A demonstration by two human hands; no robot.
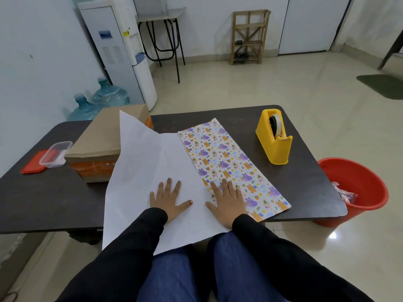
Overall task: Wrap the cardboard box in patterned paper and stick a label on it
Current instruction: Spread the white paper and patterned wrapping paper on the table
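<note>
The patterned paper [231,162] has a white ground strewn with small purple, orange, yellow and pale-blue cartoon figures; its turned-over side is plain white. The cardboard box [102,136] is brown with bands of orange. The worktop [239,123] is dark brown, nearly black. The tape dispenser [275,149] is bright yellow, the bucket [362,184] and the lid [32,165] red, the sleeves [135,247] black.

1. My left sleeve [130,247] is long and plain black, ending at the wrist; my right sleeve [272,247] matches it in cloth and cut.
2. My left hand [166,198] and right hand [227,203] are bare; the left thumbnail [190,201] carries dark red colour.
3. My trousers [172,277] are dark blue, of a denim-like cloth.
</note>
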